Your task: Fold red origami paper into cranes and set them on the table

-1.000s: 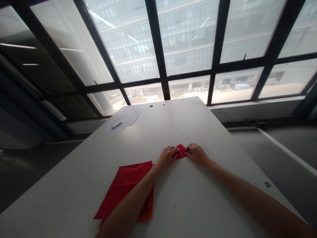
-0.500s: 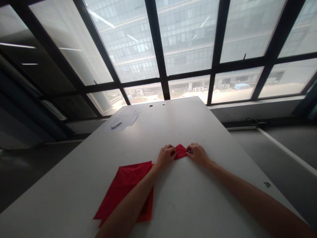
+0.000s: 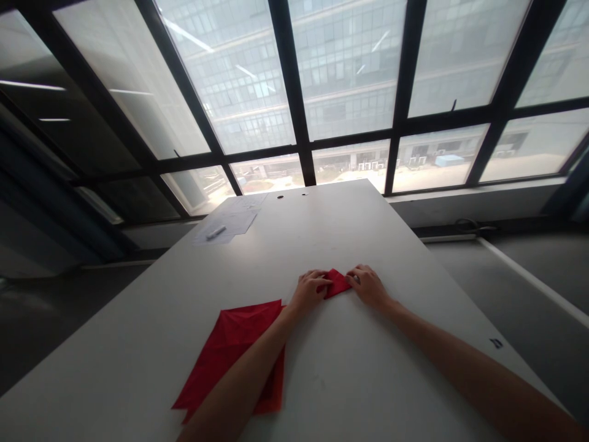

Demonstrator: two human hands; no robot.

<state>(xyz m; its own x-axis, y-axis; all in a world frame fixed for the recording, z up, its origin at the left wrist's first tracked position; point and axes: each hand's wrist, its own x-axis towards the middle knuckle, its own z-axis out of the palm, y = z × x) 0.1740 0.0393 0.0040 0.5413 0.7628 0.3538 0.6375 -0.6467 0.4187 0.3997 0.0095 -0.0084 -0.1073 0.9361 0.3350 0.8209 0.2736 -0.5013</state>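
A small folded piece of red paper [image 3: 337, 283] lies on the white table [image 3: 368, 368] between my hands. My left hand [image 3: 313, 290] has its fingers closed on the paper's left side, thumb and forefinger reaching over it. At the right corner my right hand [image 3: 366, 283] pinches the paper between thumb and fingertips. Under and beside my left forearm rests a stack of larger red sheets [image 3: 230, 337], creased, with an orange sheet [image 3: 276, 393] showing at its lower right edge. My forearm hides part of that stack.
Printed white papers [image 3: 239, 218] lie at the table's far left, with a light-coloured stick-like item [image 3: 216, 232] on them. A small dark mark [image 3: 496, 343] sits by the right edge. Dark-framed windows [image 3: 304, 123] rise beyond the far end.
The small red paper has turned slightly, its top corner shifting left and its right corner dropping a little. My left fingers have moved further across it; my right hand has barely moved.
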